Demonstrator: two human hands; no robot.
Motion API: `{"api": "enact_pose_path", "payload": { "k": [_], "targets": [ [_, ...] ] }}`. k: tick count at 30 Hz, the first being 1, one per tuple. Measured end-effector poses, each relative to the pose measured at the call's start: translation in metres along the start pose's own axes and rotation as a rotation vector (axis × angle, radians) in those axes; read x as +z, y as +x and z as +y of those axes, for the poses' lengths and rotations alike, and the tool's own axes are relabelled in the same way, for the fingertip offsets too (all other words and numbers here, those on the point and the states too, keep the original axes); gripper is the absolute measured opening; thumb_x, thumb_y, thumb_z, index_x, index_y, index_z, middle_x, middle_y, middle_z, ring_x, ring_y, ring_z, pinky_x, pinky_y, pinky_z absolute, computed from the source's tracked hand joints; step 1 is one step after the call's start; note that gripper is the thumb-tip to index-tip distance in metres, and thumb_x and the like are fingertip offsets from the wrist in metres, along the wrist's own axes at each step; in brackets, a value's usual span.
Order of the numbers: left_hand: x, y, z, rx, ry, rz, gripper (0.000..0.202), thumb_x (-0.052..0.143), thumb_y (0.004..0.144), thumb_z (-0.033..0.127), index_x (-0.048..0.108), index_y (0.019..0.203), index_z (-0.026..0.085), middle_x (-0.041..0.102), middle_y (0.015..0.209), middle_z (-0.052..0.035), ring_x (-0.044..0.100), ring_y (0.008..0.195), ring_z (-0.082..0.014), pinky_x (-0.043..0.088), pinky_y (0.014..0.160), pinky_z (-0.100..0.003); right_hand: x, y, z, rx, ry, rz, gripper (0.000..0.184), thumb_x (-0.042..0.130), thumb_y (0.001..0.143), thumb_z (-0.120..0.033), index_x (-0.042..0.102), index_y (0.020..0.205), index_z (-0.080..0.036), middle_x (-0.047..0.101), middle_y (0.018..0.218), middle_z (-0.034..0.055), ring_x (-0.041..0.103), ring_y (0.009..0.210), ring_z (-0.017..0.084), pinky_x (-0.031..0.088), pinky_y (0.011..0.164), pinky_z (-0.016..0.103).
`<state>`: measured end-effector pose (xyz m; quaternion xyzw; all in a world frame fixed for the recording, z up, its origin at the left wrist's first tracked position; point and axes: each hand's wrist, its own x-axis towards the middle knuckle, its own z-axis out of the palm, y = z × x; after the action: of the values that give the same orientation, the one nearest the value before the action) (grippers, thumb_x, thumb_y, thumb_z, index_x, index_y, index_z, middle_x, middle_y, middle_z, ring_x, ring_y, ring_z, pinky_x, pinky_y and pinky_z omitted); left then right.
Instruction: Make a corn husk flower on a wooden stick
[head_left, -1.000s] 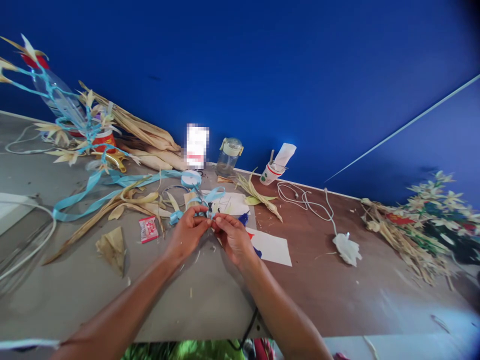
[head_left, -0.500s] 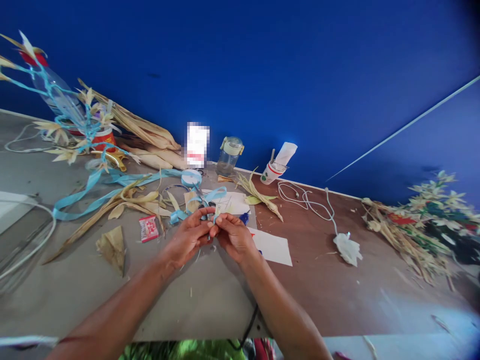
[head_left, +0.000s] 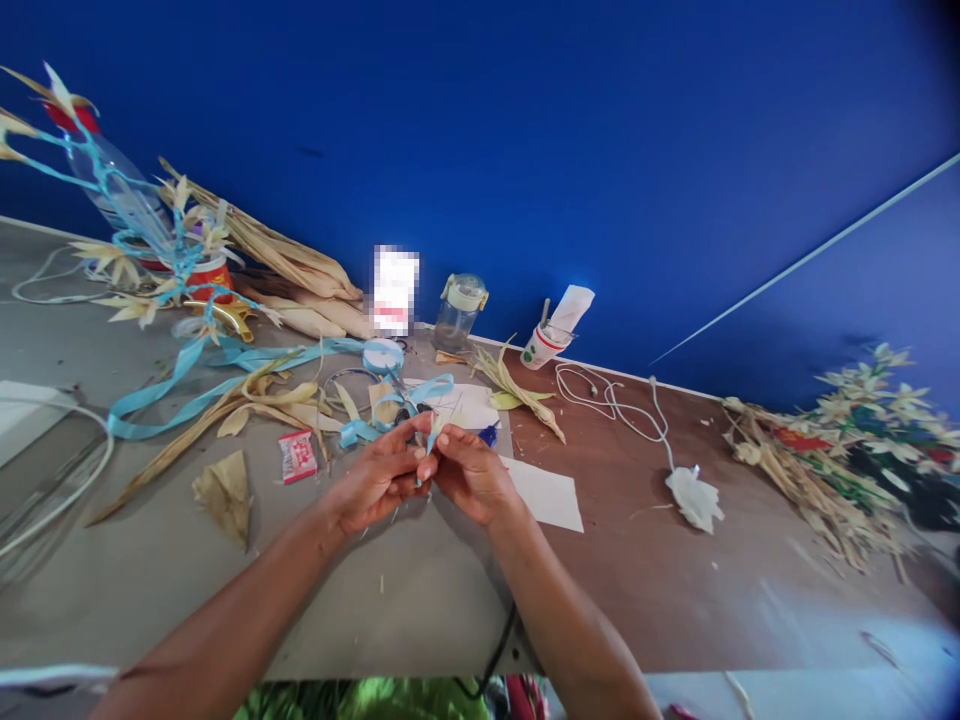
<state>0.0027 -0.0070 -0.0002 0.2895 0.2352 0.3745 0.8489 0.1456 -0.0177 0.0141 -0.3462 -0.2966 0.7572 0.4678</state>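
My left hand (head_left: 381, 478) and my right hand (head_left: 474, 474) meet over the middle of the table. Between their fingertips is a small husk flower (head_left: 436, 430), pale at the top with light blue ribbon at its stem. Both hands pinch it, and their fingers hide part of the stem. Just beyond them lie a curl of light blue ribbon (head_left: 360, 433), a pair of scissors (head_left: 406, 400) partly covered, and a sheet of white paper (head_left: 469, 405). The ribbon's roll (head_left: 383, 355) is farther back. Dry corn husk strips (head_left: 281, 408) spread to the left.
A red candy wrapper (head_left: 298, 457) and a folded husk piece (head_left: 225, 498) lie left. Blue-stemmed husk flowers stand around a plastic bottle (head_left: 124, 195). A glass jar (head_left: 459, 310), a paper cup (head_left: 544, 346) and a white cable (head_left: 615, 405) are behind; more husk flowers (head_left: 874, 410) lie right.
My right hand has turned slightly, and its fingers are a little more raised. More of the husk flower and its blue stem shows between the fingertips. The things on the table have stayed put.
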Motion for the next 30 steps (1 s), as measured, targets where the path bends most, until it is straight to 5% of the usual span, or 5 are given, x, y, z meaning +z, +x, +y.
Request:
{"api": "enact_pose_path", "payload": {
  "k": [8, 12, 24, 30],
  "targets": [
    [0.002, 0.003, -0.004, 0.091, 0.236, 0.133, 0.071, 0.074, 0.072, 0.034, 0.042, 0.134, 0.020, 0.062, 0.062, 0.0005, 0.041, 0.044, -0.0057, 0.025, 0.043, -0.018, 0.001, 0.002, 0.006, -0.132, -0.062, 0.130, 0.031, 0.077, 0.064, -0.041, 0.056, 0.068, -0.019, 0.057, 0.044, -0.0043, 0.048, 0.041, 0.009, 0.040, 0.046, 0.022],
    [0.001, 0.006, -0.009, 0.132, 0.350, 0.164, 0.073, 0.072, 0.074, 0.037, 0.038, 0.136, 0.021, 0.062, 0.061, 0.0014, 0.039, 0.042, -0.0062, 0.022, 0.042, -0.019, -0.001, 0.004, 0.010, -0.177, -0.109, 0.202, 0.031, 0.077, 0.065, -0.038, 0.053, 0.061, -0.019, 0.055, 0.041, -0.0047, 0.045, 0.039, 0.008, 0.040, 0.046, 0.021],
    [0.008, -0.004, 0.004, 0.072, 0.036, 0.090, 0.066, 0.073, 0.072, 0.028, 0.047, 0.133, 0.022, 0.049, 0.055, 0.0069, 0.031, 0.040, -0.0025, 0.034, 0.049, -0.019, -0.007, 0.000, 0.002, 0.013, -0.044, -0.116, 0.038, 0.076, 0.062, -0.051, 0.062, 0.076, -0.019, 0.062, 0.062, 0.0014, 0.060, 0.068, 0.019, 0.047, 0.063, 0.030],
    [0.003, -0.006, 0.015, 0.158, -0.136, 0.100, 0.054, 0.073, 0.070, 0.016, 0.057, 0.121, 0.020, 0.043, 0.053, 0.0097, 0.026, 0.041, -0.0020, 0.041, 0.055, -0.020, -0.018, 0.006, 0.001, -0.091, 0.143, 0.222, 0.031, 0.081, 0.057, -0.028, 0.067, 0.084, -0.020, 0.065, 0.081, 0.0001, 0.049, 0.059, 0.009, 0.042, 0.057, 0.023]
  ]
}}
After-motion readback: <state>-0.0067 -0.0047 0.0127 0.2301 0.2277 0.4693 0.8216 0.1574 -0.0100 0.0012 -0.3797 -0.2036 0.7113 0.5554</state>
